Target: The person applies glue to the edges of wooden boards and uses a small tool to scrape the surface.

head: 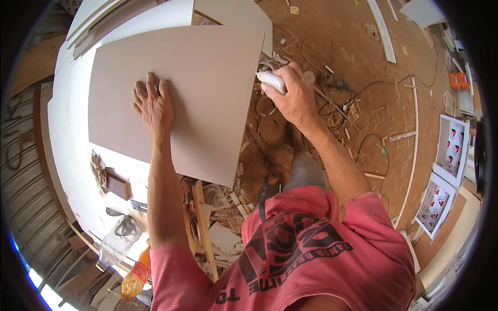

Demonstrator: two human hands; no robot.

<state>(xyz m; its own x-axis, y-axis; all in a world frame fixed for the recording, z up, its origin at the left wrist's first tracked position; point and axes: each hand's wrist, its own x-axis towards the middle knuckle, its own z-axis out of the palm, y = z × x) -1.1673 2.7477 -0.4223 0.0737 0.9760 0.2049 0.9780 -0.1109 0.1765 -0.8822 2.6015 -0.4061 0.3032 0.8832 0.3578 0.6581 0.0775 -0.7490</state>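
A large grey-beige board lies across a white work surface, its right edge jutting out over the floor. My left hand rests on the board's face, fingers spread and holding nothing. In my right hand is a small white squeeze bottle, gripped with its nozzle pointing left. The nozzle tip is at or very near the board's right edge; whether it touches cannot be told.
Wood scraps and an angle grinder with a trailing cable litter the floor at right. Nearer the left are a brown block, a clear plastic bag and an orange bottle. White open boxes stand far right.
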